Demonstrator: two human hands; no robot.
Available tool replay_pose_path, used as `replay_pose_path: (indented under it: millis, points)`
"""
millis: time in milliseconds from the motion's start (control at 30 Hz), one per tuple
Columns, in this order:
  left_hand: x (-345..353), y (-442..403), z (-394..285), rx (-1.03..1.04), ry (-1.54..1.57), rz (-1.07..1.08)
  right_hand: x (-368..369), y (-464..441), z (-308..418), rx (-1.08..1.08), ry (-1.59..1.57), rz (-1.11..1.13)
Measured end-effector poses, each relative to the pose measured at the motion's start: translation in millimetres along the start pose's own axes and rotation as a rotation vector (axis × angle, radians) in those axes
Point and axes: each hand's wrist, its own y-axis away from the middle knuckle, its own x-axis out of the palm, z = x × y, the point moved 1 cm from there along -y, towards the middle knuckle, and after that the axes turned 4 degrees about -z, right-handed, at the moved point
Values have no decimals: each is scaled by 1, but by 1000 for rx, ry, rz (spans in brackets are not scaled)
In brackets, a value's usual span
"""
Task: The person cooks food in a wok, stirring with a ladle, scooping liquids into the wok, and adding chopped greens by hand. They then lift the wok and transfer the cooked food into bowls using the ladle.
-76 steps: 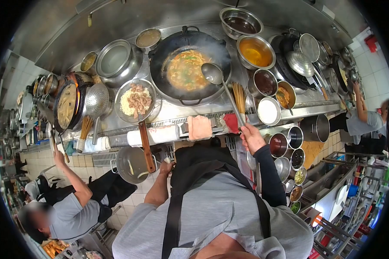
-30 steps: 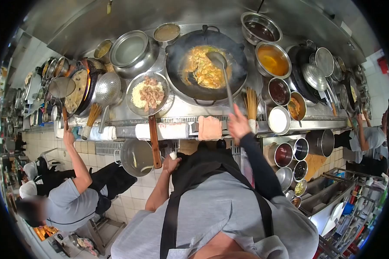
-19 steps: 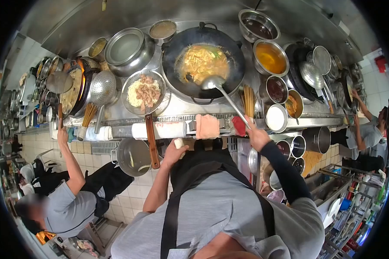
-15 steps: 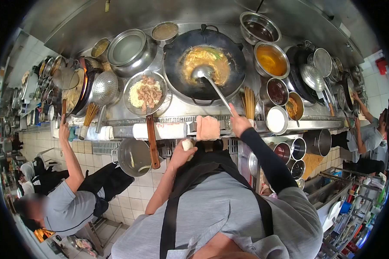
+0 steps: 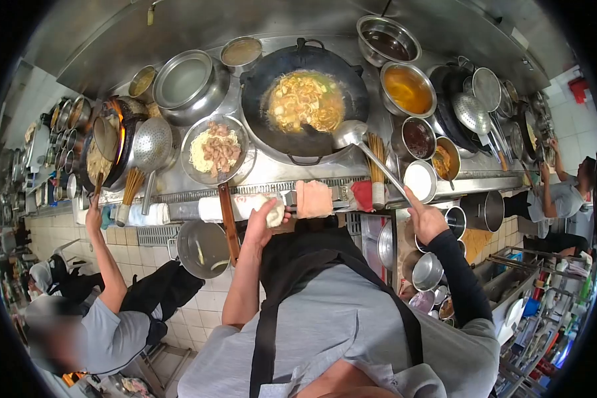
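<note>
My right hand (image 5: 427, 223) is closed round the handle of a steel ladle (image 5: 349, 134). The ladle's bowl is at the right rim of the black wok (image 5: 288, 141), out of the food. Noodle-like strips in yellow-brown broth (image 5: 305, 101) fill the wok's middle. In my left hand (image 5: 262, 227), near the counter's front edge, is a bunched white cloth (image 5: 273, 213). A round strainer holding pale noodles and pieces of meat (image 5: 217, 151) rests left of the wok. Its wooden handle (image 5: 228, 222) sticks out over the edge, beside my left hand.
Bowls of orange liquid (image 5: 406, 91), dark red sauce (image 5: 418, 138) and something white (image 5: 419, 178) stand right of the wok. A bamboo brush (image 5: 377, 159) stands by the ladle. Left are a large steel pot (image 5: 187, 83) and a perforated skimmer (image 5: 152, 144). A co-worker (image 5: 123, 318) cooks at the left.
My right hand has moved right, lifting the ladle out of the food to the wok's right rim. My left hand has risen slightly leftward with the cloth, nearer the counter edge.
</note>
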Motion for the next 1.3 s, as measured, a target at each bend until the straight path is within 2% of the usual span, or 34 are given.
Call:
replay_pose_path:
  millis: [100, 167, 233, 267, 333, 400, 467, 533, 567, 633, 700, 800, 900, 1000, 1033, 1067, 1133, 1200, 1267, 1300]
  points:
    - [7, -22, -7, -77, 74, 33, 51, -20, -21, -19, 14, 0]
    - [15, -43, -9, -102, 93, 68, 93, -66, -21, 84, 22, 90]
    - [26, -64, -8, -140, 186, 81, 114, -113, 0, 87, -38, 61]
    - [34, -73, -10, -157, 228, 89, 122, -129, 10, 76, -81, 13]
    - [58, -91, -15, -148, 191, -41, 130, -161, 25, 95, -119, -15]
    - [76, -110, -12, -161, 134, -123, 156, -188, 21, -6, -340, -230]
    - [82, -134, -8, -186, 50, -157, 159, -172, 19, -18, -423, -322]
    - [87, -148, -7, -208, 93, -151, 106, -128, 37, 116, -405, -185]
    - [88, -157, -3, -188, 73, -181, 62, -101, 44, 155, -285, -84]
    - [89, -161, -2, -189, 94, -203, 10, -53, 29, 132, -171, 12]
    - [89, -161, -2, -193, 101, -180, -8, -17, 11, -32, -6, -89]
    - [92, -156, -3, -162, 105, -166, 7, -18, -9, 103, 182, 24]
    - [96, -152, -6, -119, 98, -186, 60, -80, -37, 46, 172, -54]
    - [90, -157, 1, -94, 86, -193, 86, -147, -13, 123, 151, 50]
    - [90, -158, 1, -86, 82, -186, 86, -159, 0, 57, 50, -34]
    - [89, -159, 0, -91, 77, -181, 83, -168, 9, 124, -16, 2]
    - [90, -157, 0, -104, 73, -170, 107, -174, 5, -98, -319, -318]
    - [91, -155, -1, -103, 67, -156, 127, -170, 12, 155, -521, -281]
    - [92, -153, -2, -115, 56, -153, 155, -181, 30, 229, -613, -453]
    - [94, -150, -3, -127, 48, -155, 171, -191, 40, 174, -602, -645]
